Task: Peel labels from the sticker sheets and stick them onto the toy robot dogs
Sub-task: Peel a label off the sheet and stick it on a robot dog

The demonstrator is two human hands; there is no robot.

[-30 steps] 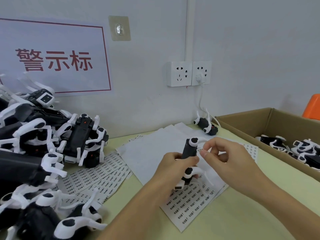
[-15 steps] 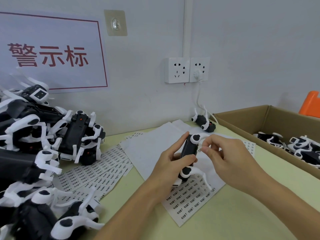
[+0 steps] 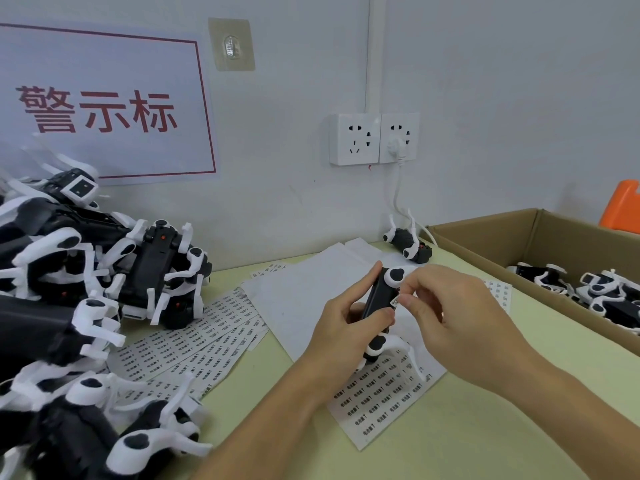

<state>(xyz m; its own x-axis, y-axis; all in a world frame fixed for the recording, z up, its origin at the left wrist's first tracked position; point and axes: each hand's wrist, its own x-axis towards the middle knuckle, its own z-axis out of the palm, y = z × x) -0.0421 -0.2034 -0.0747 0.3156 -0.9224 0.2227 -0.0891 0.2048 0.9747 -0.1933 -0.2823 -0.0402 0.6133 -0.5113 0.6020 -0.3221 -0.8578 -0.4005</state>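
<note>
My left hand (image 3: 346, 327) grips a black-and-white toy robot dog (image 3: 379, 299) above the table, belly side toward me. My right hand (image 3: 446, 306) pinches a small white label (image 3: 394, 302) between thumb and forefinger, right against the dog's black body. A sticker sheet (image 3: 384, 393) with rows of printed labels lies under both hands. More sticker sheets (image 3: 194, 341) fan out to the left.
A heap of toy robot dogs (image 3: 79, 299) fills the left side of the table. One toy dog (image 3: 408, 244) lies by the wall under the wall sockets (image 3: 374, 138). A cardboard box (image 3: 485, 237) holding more dogs stands at the right. Blank white paper (image 3: 304, 292) lies mid-table.
My left hand has turned the dog and shifted its fingers along the body. My right hand has brought the label from beside the dog onto its black side.
</note>
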